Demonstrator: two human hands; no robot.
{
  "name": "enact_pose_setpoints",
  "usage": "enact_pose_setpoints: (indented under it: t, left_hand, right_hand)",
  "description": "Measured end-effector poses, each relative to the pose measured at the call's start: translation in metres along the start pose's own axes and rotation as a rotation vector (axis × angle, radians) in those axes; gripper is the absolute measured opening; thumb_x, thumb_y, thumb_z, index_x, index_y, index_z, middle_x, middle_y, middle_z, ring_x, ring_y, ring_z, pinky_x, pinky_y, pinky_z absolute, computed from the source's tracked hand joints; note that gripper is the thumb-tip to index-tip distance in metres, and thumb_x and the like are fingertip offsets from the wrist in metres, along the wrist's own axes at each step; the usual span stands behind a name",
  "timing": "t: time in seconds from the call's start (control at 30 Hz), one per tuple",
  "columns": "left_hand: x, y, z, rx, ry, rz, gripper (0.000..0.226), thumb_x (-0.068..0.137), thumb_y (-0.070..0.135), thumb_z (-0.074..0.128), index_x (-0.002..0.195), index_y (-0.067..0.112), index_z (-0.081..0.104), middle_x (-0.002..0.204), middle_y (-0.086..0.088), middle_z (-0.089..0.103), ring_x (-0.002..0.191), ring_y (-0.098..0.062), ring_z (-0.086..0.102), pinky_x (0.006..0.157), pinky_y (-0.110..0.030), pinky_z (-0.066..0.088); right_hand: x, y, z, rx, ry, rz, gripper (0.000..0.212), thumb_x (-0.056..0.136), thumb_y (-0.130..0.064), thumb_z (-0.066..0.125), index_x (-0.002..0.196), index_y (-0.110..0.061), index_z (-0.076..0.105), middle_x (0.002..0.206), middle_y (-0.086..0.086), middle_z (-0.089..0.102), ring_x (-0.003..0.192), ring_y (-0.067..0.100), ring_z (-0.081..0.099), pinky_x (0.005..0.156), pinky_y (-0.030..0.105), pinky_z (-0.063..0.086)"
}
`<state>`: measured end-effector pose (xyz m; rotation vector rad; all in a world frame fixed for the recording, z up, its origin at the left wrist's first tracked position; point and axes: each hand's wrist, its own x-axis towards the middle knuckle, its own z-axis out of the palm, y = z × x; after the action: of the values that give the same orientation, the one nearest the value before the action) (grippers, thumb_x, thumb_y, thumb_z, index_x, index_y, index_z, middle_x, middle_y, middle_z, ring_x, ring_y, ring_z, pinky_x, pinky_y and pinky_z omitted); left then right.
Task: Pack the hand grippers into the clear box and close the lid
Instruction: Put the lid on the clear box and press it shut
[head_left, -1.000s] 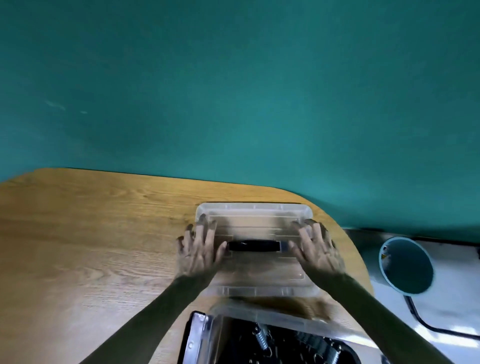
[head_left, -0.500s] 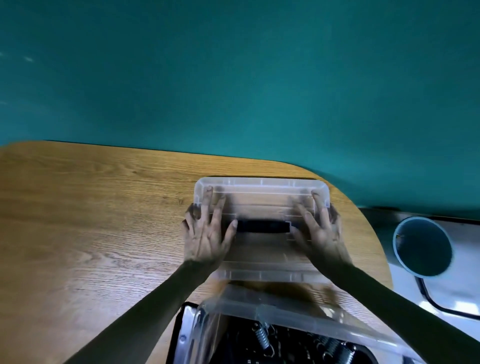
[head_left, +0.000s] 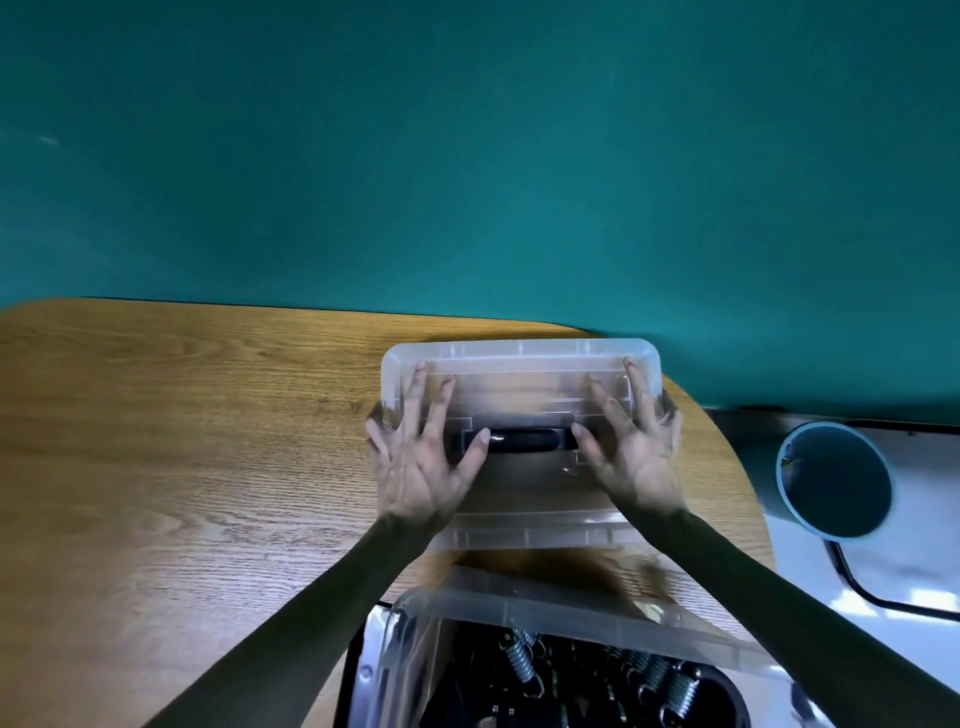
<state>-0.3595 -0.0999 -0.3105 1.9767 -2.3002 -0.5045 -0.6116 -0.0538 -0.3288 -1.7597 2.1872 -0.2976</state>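
A clear plastic lid (head_left: 519, 364) with a black handle (head_left: 524, 440) lies flat on the wooden table (head_left: 182, 441) near its far right edge. My left hand (head_left: 421, 467) presses on the lid's left part with fingers straight and spread, thumb at the handle's left end. My right hand (head_left: 634, 457) rests the same way on the right part, thumb at the handle's right end. Nearer to me stands the clear box (head_left: 571, 608), with several black hand grippers (head_left: 670, 686) with steel springs inside. The box has no lid on it.
The clear box sits in a black and silver tray (head_left: 369, 670) at the bottom edge. To the right, off the table, a grey-blue round bin (head_left: 831, 483) stands on a white floor with a black cable (head_left: 857, 587). A teal wall lies behind.
Both hands have slid forward over the lid, fingers now reaching its far rim. The view has tipped, bringing more of the box into sight.
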Motion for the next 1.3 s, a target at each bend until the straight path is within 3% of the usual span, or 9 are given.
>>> enact_pose_setpoints:
  t: [0.07, 0.2, 0.3, 0.57, 0.9, 1.13, 1.3]
  left_hand:
    - [0.004, 0.004, -0.009, 0.007, 0.014, 0.008, 0.081, 0.090, 0.077, 0.026, 0.159, 0.033, 0.027, 0.171, 0.008, 0.003, 0.129, -0.035, 0.039, 0.097, -0.045, 0.027]
    - [0.012, 0.011, -0.030, 0.046, 0.027, 0.007, 0.082, 0.089, 0.079, 0.023, 0.159, 0.036, 0.023, 0.170, 0.010, 0.000, 0.117, -0.034, 0.039, 0.086, -0.037, 0.026]
    - [0.015, 0.019, -0.048, 0.046, 0.060, -0.014, 0.079, 0.089, 0.080, 0.027, 0.158, 0.040, 0.023, 0.170, 0.014, 0.002, 0.109, -0.035, 0.035, 0.088, -0.041, 0.037]
    - [0.010, 0.045, -0.105, -0.005, 0.134, 0.017, 0.077, 0.091, 0.079, 0.027, 0.158, 0.041, 0.022, 0.169, 0.016, 0.003, 0.106, -0.029, 0.027, 0.092, -0.046, 0.043]
    - [-0.011, 0.070, -0.160, -0.075, 0.195, 0.037, 0.071, 0.093, 0.076, 0.033, 0.155, 0.042, 0.030, 0.167, 0.019, 0.008, 0.108, -0.024, 0.025, 0.086, -0.037, 0.035]
    - [-0.051, 0.074, -0.175, -0.088, 0.167, 0.030, 0.071, 0.092, 0.077, 0.032, 0.155, 0.045, 0.028, 0.167, 0.022, 0.005, 0.116, -0.032, 0.029, 0.093, -0.044, 0.041]
    - [-0.087, 0.074, -0.180, -0.074, 0.142, 0.055, 0.068, 0.094, 0.074, 0.032, 0.155, 0.044, 0.028, 0.167, 0.019, 0.006, 0.104, -0.025, 0.025, 0.086, -0.040, 0.038]
  right_hand:
    - [0.002, -0.002, -0.009, 0.004, 0.023, 0.005, 0.062, 0.094, -0.065, 0.036, 0.150, -0.037, 0.043, 0.169, 0.003, 0.009, 0.142, 0.044, 0.028, 0.114, 0.050, 0.018]
    - [0.004, -0.014, -0.033, 0.007, 0.097, 0.026, 0.063, 0.093, -0.066, 0.036, 0.148, -0.037, 0.046, 0.167, 0.000, 0.018, 0.129, 0.046, 0.033, 0.104, 0.054, 0.033]
    - [0.006, -0.024, -0.053, -0.004, 0.150, 0.049, 0.060, 0.093, -0.063, 0.042, 0.146, -0.036, 0.049, 0.166, -0.002, 0.021, 0.125, 0.045, 0.032, 0.097, 0.054, 0.039]
    - [0.006, -0.041, -0.106, -0.047, 0.250, 0.057, 0.056, 0.094, -0.059, 0.048, 0.145, -0.036, 0.051, 0.165, -0.003, 0.025, 0.124, 0.045, 0.035, 0.094, 0.054, 0.039]
    - [-0.020, -0.056, -0.149, -0.012, 0.321, 0.108, 0.055, 0.094, -0.059, 0.048, 0.145, -0.037, 0.051, 0.165, -0.003, 0.026, 0.123, 0.044, 0.036, 0.097, 0.054, 0.037]
    - [-0.060, -0.066, -0.167, -0.009, 0.337, 0.130, 0.054, 0.093, -0.059, 0.047, 0.142, -0.037, 0.053, 0.164, -0.004, 0.026, 0.122, 0.043, 0.037, 0.096, 0.053, 0.037]
    - [-0.101, -0.069, -0.172, -0.028, 0.340, 0.163, 0.056, 0.092, -0.061, 0.046, 0.142, -0.038, 0.053, 0.164, -0.005, 0.027, 0.120, 0.043, 0.038, 0.095, 0.054, 0.038]
